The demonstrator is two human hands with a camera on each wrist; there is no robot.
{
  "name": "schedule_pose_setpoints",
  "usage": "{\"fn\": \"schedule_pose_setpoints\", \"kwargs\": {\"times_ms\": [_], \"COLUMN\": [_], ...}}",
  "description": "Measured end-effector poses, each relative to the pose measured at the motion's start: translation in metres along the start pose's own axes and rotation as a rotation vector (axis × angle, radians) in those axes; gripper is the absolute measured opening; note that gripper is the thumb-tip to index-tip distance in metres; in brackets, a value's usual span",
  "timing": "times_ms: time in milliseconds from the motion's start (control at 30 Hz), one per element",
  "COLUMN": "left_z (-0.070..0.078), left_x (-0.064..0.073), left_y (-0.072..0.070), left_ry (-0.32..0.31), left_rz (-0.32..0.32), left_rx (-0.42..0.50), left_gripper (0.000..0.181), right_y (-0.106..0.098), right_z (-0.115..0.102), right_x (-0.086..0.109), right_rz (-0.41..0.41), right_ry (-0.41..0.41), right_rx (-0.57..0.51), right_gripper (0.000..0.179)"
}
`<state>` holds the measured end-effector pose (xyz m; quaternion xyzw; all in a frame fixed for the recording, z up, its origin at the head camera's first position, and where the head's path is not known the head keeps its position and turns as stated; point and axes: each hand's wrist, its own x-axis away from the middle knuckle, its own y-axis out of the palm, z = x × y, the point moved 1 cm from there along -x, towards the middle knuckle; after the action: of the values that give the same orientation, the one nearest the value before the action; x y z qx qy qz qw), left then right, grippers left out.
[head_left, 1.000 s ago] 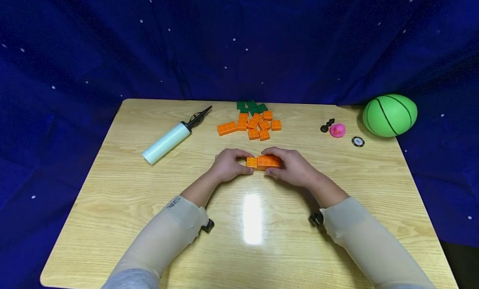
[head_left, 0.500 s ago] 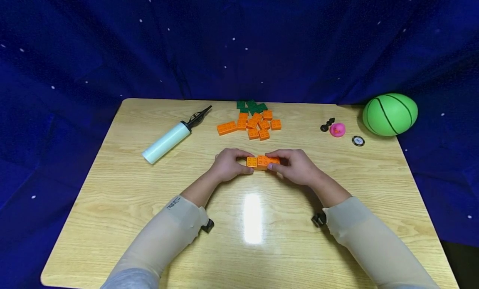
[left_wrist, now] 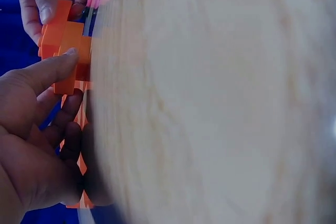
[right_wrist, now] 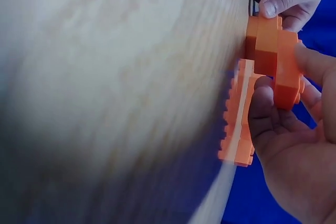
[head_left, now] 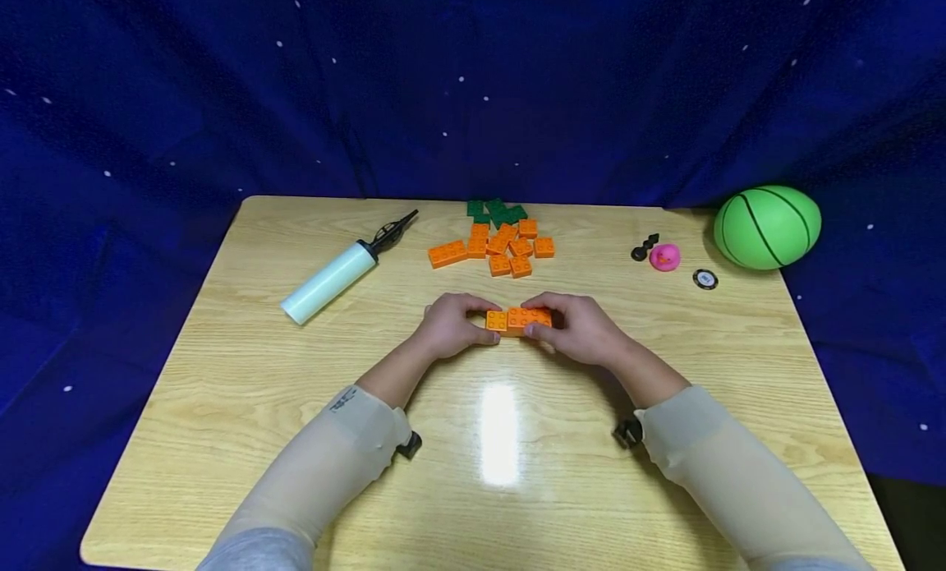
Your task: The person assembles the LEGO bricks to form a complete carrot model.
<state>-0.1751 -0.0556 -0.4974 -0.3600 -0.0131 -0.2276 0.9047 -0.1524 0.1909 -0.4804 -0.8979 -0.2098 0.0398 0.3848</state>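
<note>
One brick stack [head_left: 517, 320] between hands [head_left: 452, 328] [head_left: 584, 330]

No text I can read; dark, handwritten-looking marks [head_left: 343, 401] on my pale beige, close-fitting left sleeve [head_left: 314, 460], near the wrist, too small to make out; dark marking [head_left: 705, 278] at the pale centre of the flat, round, black-rimmed chip [head_left: 705, 280] over to my right, likewise undecipherable.
</note>
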Motion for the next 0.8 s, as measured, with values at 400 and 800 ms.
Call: {"fn": "schedule_pose_setpoints", "kwargs": {"times_ms": [400,800], "left_z": [-0.004,-0.012], "left_x": [0.001,0.001], "left_y": [-0.003,-0.014], "left_ry": [0.0,0.038], "left_rz": [-0.012,-0.103], "left_rx": [0.025,0.117], "left_gripper": [0.047,0.055], "right_y": [0.0,-0.002], "right_z": [0.011,0.011], "right_x": [0.008,0.01], "right_rz": [0.016,0.04], "right_ry": [-0.005,0.004], "right_rx": [-0.068,-0.043], "right_gripper": [0.046,0.045]}}
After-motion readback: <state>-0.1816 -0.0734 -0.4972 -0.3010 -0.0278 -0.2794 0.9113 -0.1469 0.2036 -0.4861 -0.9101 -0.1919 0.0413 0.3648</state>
